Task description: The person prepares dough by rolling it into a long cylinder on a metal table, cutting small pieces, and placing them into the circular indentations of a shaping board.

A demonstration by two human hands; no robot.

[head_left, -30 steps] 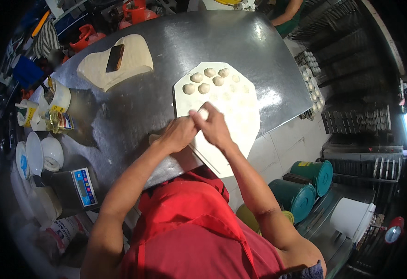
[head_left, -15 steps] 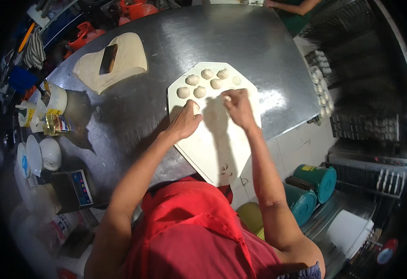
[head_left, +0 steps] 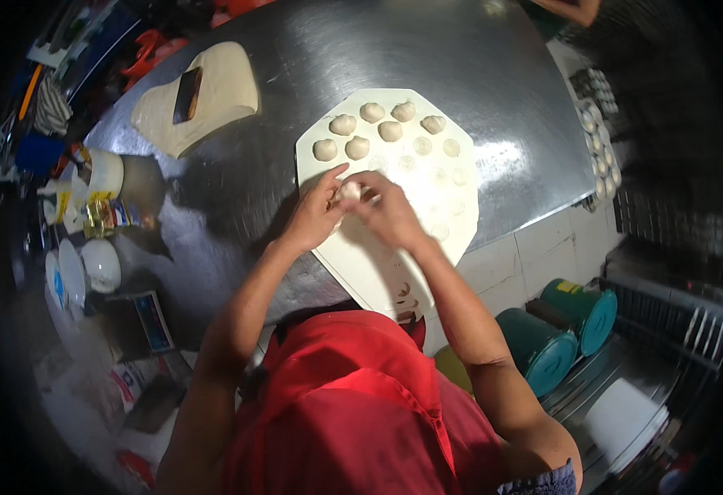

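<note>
**Lump held between two hands above the board**

A small lump (head_left: 350, 191) of dough is held in the left hand (head_left: 316, 213), its fingers and thumb partly curled around it. The right hand (head_left: 386, 214) is brought against the lump from the other side, fingers bent; whether it is pinched there cannot be told through the blur. Beneath the grip lies the white board (head_left: 460, 219), set on the metal table (head_left: 312, 49). Just ahead of the grip, seven balls (head_left: 390, 131) are set out on the board, with faint round marks (head_left: 422, 146) seen to the right of them. Well ahead and to the left of the grip, a phone (head_left: 186, 95) is laid on a dough slab (head_left: 233, 82).
</note>
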